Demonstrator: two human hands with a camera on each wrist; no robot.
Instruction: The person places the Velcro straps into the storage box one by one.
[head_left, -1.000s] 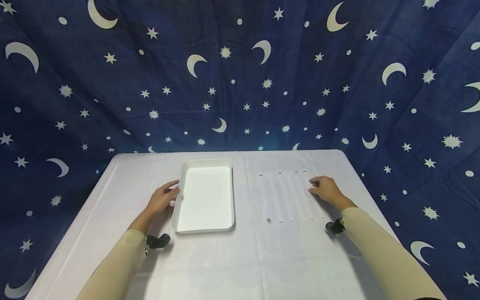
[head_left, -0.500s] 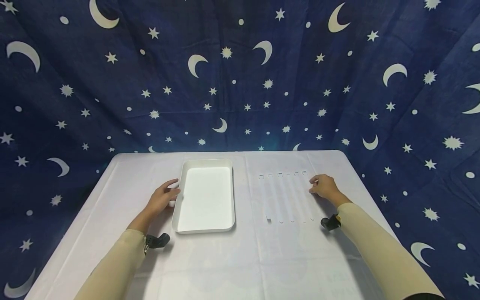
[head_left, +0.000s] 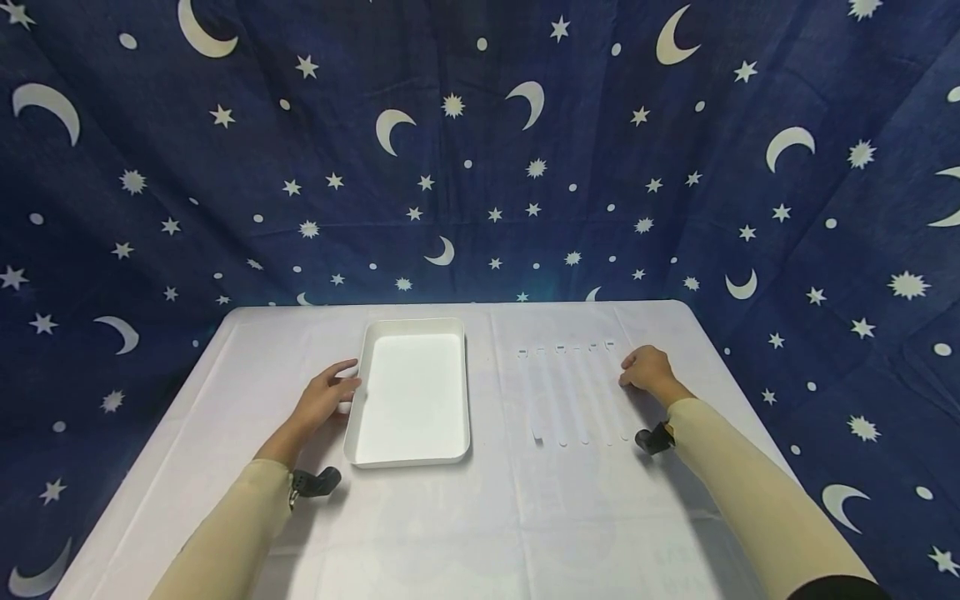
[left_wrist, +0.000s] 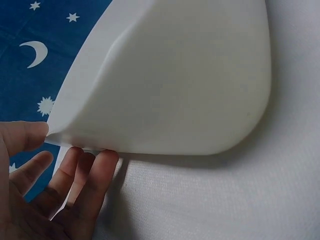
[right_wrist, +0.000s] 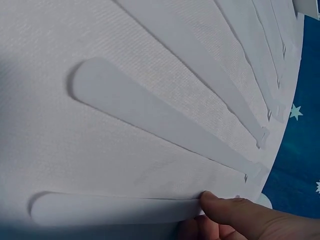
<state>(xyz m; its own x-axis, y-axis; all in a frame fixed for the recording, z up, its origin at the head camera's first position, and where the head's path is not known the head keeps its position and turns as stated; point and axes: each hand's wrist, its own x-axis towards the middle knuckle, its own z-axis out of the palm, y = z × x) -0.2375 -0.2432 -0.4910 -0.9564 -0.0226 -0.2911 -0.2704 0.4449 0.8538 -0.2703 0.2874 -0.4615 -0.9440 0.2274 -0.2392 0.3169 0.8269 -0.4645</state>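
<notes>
My left hand [head_left: 321, 398] rests at the left wall of a shallow white rectangular tray [head_left: 411, 398]. In the left wrist view its extended fingers [left_wrist: 102, 172] touch the tray's outer side. On the right, my right hand [head_left: 649, 369] pinches the far part of the rightmost white strip. In the right wrist view the thumb lies on top of this strip [right_wrist: 115, 209], with curled fingers beneath. Its near end is rounded; its far end is hidden by the hand. Several similar strips [right_wrist: 150, 117] lie flat beside it, with small notched tabs at their far ends.
The table has a white cloth [head_left: 487, 517] over it, and the strips blend into this. The leftmost strip's near end [head_left: 537, 436] sticks up slightly. Behind the table hangs a dark blue curtain [head_left: 337, 250] with moons and stars. Both wrists wear black devices [head_left: 654, 439].
My right forearm and wrist have swung slightly left, and its wrist device now covers the near end of the rightmost strip. The left hand and the tray have stayed in place.
</notes>
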